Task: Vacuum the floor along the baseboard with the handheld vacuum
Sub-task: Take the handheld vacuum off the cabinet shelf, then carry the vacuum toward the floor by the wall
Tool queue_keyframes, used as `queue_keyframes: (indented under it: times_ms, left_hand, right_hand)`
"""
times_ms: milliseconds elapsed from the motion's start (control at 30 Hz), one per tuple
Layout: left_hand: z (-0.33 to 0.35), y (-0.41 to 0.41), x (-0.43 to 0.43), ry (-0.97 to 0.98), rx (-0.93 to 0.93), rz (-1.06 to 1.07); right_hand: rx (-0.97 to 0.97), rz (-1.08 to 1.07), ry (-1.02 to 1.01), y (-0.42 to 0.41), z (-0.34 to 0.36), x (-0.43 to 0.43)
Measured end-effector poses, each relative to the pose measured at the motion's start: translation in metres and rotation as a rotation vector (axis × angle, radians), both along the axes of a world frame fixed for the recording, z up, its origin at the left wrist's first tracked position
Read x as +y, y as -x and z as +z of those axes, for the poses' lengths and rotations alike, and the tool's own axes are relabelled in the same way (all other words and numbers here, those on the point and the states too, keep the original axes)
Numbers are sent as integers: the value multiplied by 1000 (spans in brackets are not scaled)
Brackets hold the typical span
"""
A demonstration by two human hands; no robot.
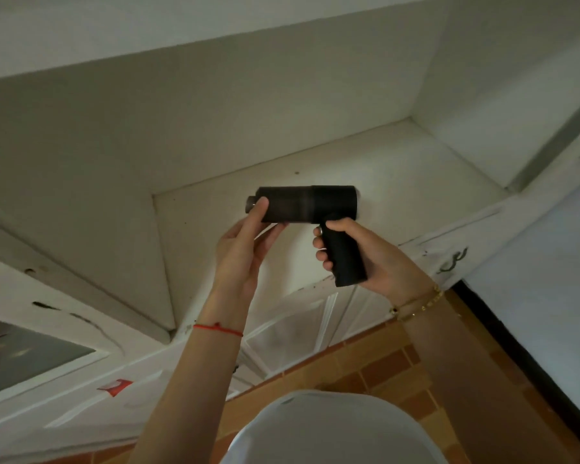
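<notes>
A black handheld vacuum (310, 204) with a pistol grip is held in front of me, over a white shelf recess (399, 182). My right hand (359, 252) is wrapped around its grip. My left hand (245, 242) holds the front of the barrel from below, thumb resting near the short nozzle, which points left. The brown tiled floor (399, 370) lies below, and a dark baseboard strip (516, 366) runs along the white wall on the right.
White cabinet doors (302, 333) stand below the shelf, one with a dark metal handle (452, 259). A glass-fronted panel (24, 356) is at the lower left. A red sticker (116, 386) sits on the cabinet front. My white shirt (332, 430) fills the bottom.
</notes>
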State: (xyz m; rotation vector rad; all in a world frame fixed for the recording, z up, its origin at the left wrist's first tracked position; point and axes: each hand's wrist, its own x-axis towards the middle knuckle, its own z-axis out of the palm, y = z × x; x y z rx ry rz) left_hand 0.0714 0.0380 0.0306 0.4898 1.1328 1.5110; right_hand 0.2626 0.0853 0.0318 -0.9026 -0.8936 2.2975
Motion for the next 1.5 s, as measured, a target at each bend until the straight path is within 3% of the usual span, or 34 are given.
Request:
queue_keyframes:
  times_ms: [167, 633, 1233, 1500]
  left_hand:
    - [1, -31, 4, 28, -17, -135]
    - [1, -153, 5, 66, 137, -502]
    - [-19, -444, -42, 48, 99, -812]
    - [-23, -533, -57, 52, 146, -859]
  right_hand:
    - [102, -70, 42, -37, -3, -17]
    - [92, -391, 35, -159, -17, -82]
    - [35, -659, 41, -439, -18, -185]
    - [86, -714, 67, -519, -25, -211]
